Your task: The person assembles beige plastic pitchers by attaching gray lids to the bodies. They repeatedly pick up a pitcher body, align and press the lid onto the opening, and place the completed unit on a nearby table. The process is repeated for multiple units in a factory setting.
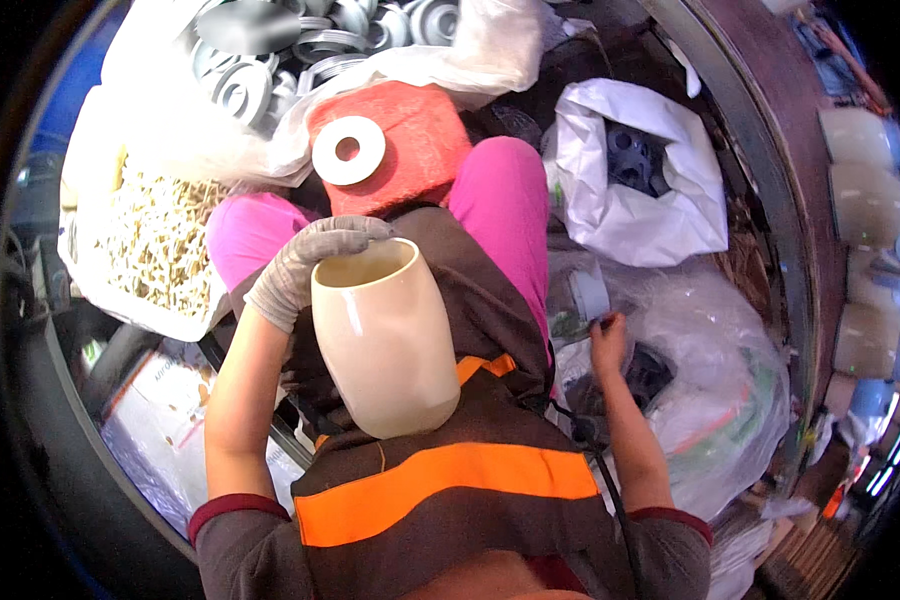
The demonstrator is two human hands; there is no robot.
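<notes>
A cream, barrel-shaped pot (385,350) with an open mouth rests tilted against my lap. My left hand (315,255), in a pale grey knit glove, grips it at the rim. My bare right hand (608,345) is at my right side, beside a clear plastic bag (720,340) with dark parts inside. Its fingers are curled together next to a clear container with a white lid (589,294); what they hold, if anything, is too small to make out. A red block (420,145) sits between my knees, with a flat cream ring (349,150) on top.
Ahead on the left, a white sack (510,45) holds several grey ring-shaped parts (242,90). Below it, another sack contains small beige pieces (160,235). A white bag (685,215) with black parts stands at right. Beyond a metal-edged ledge (760,130) stand several cream pots (865,205).
</notes>
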